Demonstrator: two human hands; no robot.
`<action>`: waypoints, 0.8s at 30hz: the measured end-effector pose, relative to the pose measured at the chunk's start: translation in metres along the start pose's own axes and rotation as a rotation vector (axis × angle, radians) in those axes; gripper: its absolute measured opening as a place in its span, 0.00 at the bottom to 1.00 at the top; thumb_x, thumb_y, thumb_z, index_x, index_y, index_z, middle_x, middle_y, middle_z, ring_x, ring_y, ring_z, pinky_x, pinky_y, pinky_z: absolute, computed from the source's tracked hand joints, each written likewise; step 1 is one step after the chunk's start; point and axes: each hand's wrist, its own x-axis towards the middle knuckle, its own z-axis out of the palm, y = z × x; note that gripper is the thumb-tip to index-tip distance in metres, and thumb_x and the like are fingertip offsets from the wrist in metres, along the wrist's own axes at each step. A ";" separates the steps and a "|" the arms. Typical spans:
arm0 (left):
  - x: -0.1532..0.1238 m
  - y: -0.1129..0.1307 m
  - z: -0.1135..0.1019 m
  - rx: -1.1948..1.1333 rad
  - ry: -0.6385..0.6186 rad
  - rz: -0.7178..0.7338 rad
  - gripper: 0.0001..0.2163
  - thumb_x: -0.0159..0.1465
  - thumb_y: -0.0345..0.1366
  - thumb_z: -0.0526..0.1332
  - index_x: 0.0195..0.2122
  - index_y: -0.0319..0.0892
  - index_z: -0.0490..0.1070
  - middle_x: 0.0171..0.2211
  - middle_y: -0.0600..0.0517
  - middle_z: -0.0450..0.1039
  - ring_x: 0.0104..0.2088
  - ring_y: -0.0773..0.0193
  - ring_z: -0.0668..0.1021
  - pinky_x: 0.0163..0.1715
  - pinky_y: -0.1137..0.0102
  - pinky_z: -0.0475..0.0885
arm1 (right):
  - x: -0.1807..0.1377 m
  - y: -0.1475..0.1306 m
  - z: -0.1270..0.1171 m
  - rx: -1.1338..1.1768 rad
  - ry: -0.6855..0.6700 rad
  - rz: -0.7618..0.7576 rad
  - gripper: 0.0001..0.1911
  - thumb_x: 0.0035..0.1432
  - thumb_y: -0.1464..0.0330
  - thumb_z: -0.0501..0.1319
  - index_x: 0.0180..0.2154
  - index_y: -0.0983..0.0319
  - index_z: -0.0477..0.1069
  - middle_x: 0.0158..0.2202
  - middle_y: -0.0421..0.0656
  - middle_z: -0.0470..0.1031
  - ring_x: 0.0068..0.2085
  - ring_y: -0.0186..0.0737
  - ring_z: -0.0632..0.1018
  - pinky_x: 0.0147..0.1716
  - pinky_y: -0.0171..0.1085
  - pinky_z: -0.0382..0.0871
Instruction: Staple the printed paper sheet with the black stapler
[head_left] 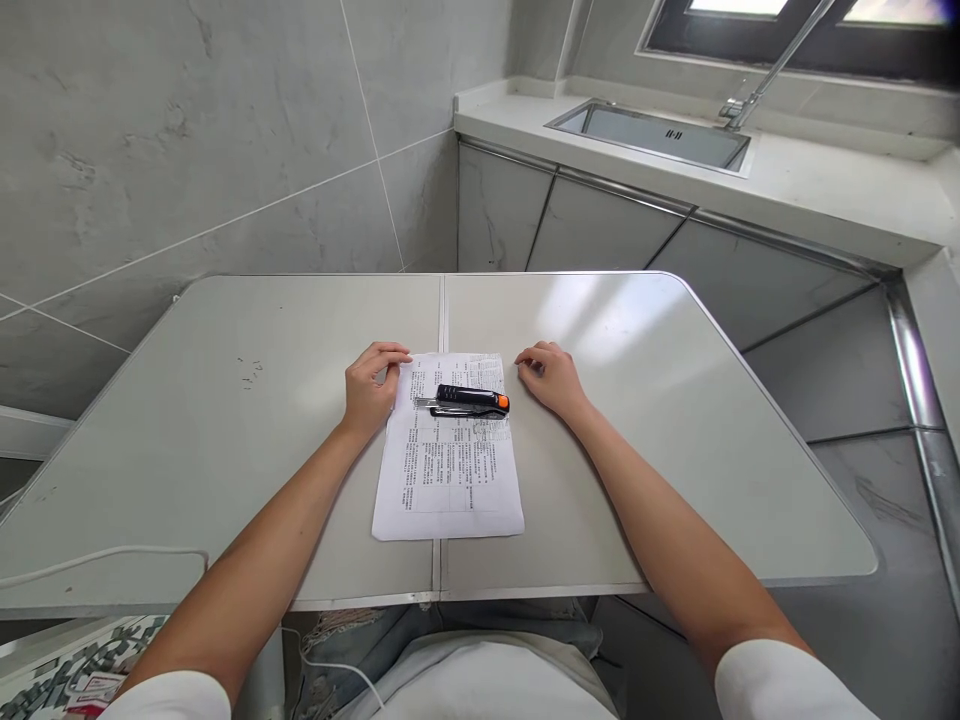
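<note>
A printed sheet of paper (448, 470) lies flat near the middle of a white folding table (225, 420). Across its upper part rests a black utility knife with an orange end (466, 401), its metal blade end pointing left. My left hand (370, 388) sits at the sheet's upper left corner, fingers curled loosely with the tips touching the paper's edge. My right hand (551, 377) rests on the table just right of the sheet's upper right corner, fingers curled, holding nothing. Neither hand touches the knife.
A white cable (97, 556) runs along the table's near left edge. Behind the table stands a counter with a steel sink (651, 133) and a tap (757, 85). Grey tiled wall rises on the left. My lap shows below the table.
</note>
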 end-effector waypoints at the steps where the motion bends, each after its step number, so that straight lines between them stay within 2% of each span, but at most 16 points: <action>1: 0.000 0.001 0.000 -0.009 -0.002 -0.009 0.10 0.68 0.27 0.59 0.36 0.44 0.80 0.43 0.48 0.80 0.44 0.61 0.81 0.45 0.63 0.79 | 0.000 0.001 0.000 -0.003 -0.013 0.004 0.10 0.59 0.72 0.59 0.36 0.57 0.79 0.36 0.44 0.77 0.40 0.47 0.74 0.43 0.47 0.72; 7: -0.001 0.006 0.000 -0.074 -0.084 -0.022 0.06 0.70 0.36 0.61 0.43 0.44 0.78 0.44 0.48 0.79 0.47 0.60 0.81 0.50 0.63 0.79 | 0.000 0.002 0.001 -0.002 -0.024 -0.033 0.11 0.60 0.72 0.58 0.39 0.56 0.78 0.50 0.46 0.78 0.51 0.52 0.73 0.54 0.53 0.70; 13: -0.003 0.006 -0.001 -0.073 -0.197 0.051 0.07 0.71 0.33 0.58 0.41 0.45 0.77 0.42 0.49 0.80 0.46 0.60 0.81 0.48 0.63 0.78 | 0.001 0.004 0.002 -0.006 -0.056 -0.027 0.13 0.59 0.74 0.56 0.41 0.56 0.77 0.58 0.46 0.76 0.58 0.54 0.75 0.58 0.56 0.69; 16: -0.004 0.005 -0.001 -0.066 -0.195 0.071 0.07 0.70 0.31 0.58 0.38 0.45 0.76 0.41 0.49 0.80 0.44 0.61 0.82 0.47 0.64 0.78 | 0.001 0.002 0.002 0.003 -0.042 -0.022 0.13 0.59 0.74 0.57 0.40 0.56 0.77 0.56 0.47 0.77 0.57 0.53 0.76 0.57 0.55 0.70; 21: -0.004 0.004 -0.001 -0.047 -0.160 0.093 0.07 0.68 0.28 0.59 0.34 0.44 0.74 0.40 0.49 0.80 0.43 0.61 0.81 0.48 0.62 0.77 | -0.003 -0.013 0.003 0.034 0.046 -0.068 0.12 0.60 0.74 0.57 0.36 0.56 0.77 0.46 0.45 0.80 0.50 0.51 0.76 0.53 0.52 0.72; 24: -0.003 0.006 -0.001 -0.026 -0.170 0.102 0.06 0.68 0.29 0.60 0.37 0.45 0.76 0.47 0.48 0.79 0.47 0.59 0.81 0.48 0.62 0.78 | -0.008 -0.033 0.005 0.091 0.057 -0.110 0.11 0.63 0.74 0.58 0.37 0.55 0.78 0.43 0.44 0.79 0.46 0.49 0.75 0.49 0.50 0.73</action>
